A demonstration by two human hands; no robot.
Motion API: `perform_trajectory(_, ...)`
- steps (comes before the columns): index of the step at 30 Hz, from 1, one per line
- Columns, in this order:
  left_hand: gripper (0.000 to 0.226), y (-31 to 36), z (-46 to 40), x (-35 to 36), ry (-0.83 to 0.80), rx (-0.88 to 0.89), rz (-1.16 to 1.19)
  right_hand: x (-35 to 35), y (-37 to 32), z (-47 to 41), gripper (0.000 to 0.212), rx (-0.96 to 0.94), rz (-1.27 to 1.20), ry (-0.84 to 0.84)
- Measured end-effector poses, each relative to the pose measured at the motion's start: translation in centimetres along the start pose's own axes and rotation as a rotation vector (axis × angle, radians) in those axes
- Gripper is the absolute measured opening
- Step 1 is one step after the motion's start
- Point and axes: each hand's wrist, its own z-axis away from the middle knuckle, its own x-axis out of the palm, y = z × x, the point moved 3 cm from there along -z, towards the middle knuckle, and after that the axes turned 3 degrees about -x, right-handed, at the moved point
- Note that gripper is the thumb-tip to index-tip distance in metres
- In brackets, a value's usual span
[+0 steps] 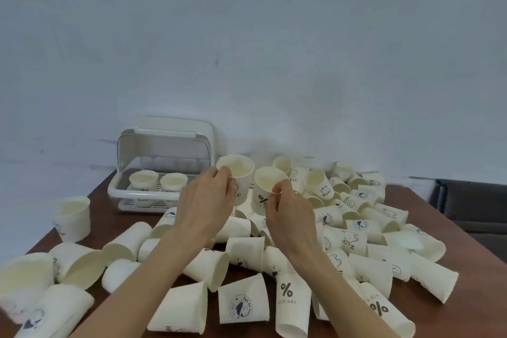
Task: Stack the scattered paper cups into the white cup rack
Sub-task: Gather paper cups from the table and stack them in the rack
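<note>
Left hand (208, 197) pinches rim of one upright cup (238, 173); right hand (288, 211) pinches rim of second cup (265, 186) — both held above pile. Two cups (158, 183) stand in white rack (164, 164), lid raised. Dozens more cups (365, 250) lie scattered on brown table (466, 228) — too many to count.

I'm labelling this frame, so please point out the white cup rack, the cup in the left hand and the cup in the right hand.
white cup rack (113, 191): head view, on its front left rim.
cup in the left hand (238, 169): head view, inside its open mouth.
cup in the right hand (268, 180): head view, inside its open mouth.
</note>
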Motion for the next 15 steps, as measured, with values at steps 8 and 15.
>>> perform_trajectory(8, 0.023, -5.7, -1.0, -1.4, 0.013, -0.088, -0.116, 4.0, -3.3, -2.1, 0.005, -0.075, -0.037, -0.094)
perform_trajectory(15, 0.023, -11.2, -2.2, -2.0, 0.023, -0.179, -0.236, 7.5, -6.0, -3.9, 0.006, -0.117, -0.067, -0.202)
